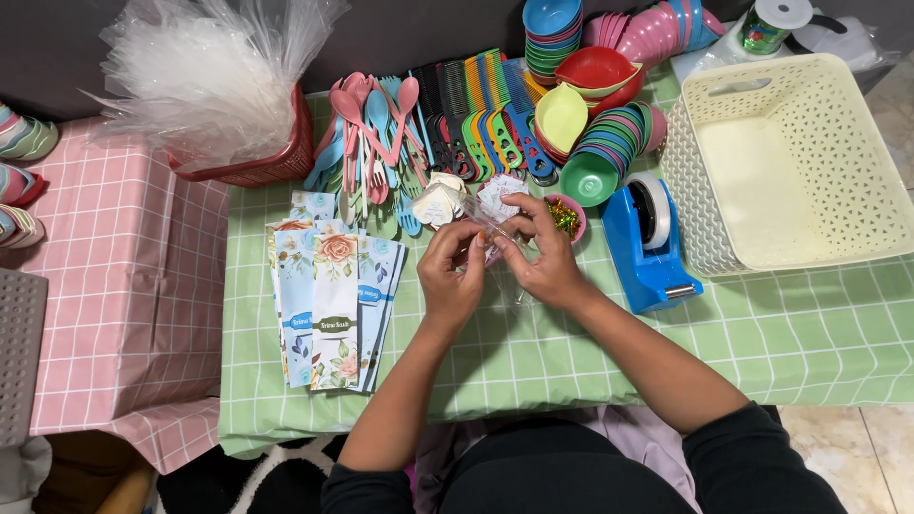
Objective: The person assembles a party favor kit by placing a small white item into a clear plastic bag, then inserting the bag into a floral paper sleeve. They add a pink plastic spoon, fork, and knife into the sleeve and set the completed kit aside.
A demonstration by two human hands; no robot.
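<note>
- Clear plastic bag [497, 240], small and crinkled, sits pinched between both hands above the green checked worktop [781, 333]; something pale shows inside, though what it is cannot be told.
- Left hand [451, 271] is closed around the bag's near edge, fingers curled in, thumb pressing against the film.
- Right hand [540, 252] is likewise closed, fingertips gripping the bag's upper edge, just touching the left hand.
- Judging by this, the bag looks partly filled and not yet closed or laid aside; no finished bags show anywhere near the hands.
- Just beyond the hands lie small white paper tags [440, 202] and a little pink bowl [568, 215] of shiny gold and green bits.
- Left of the left hand, a fanned stack of floral cards [328, 305] looks untouched.
- Right of the right hand stands a blue tape dispenser [647, 249], and past it an empty cream basket [790, 157].
- Farther out, plastic spoons and forks [371, 138], coloured combs [481, 114] and stacked bowls [609, 143] wait in rows.
</note>
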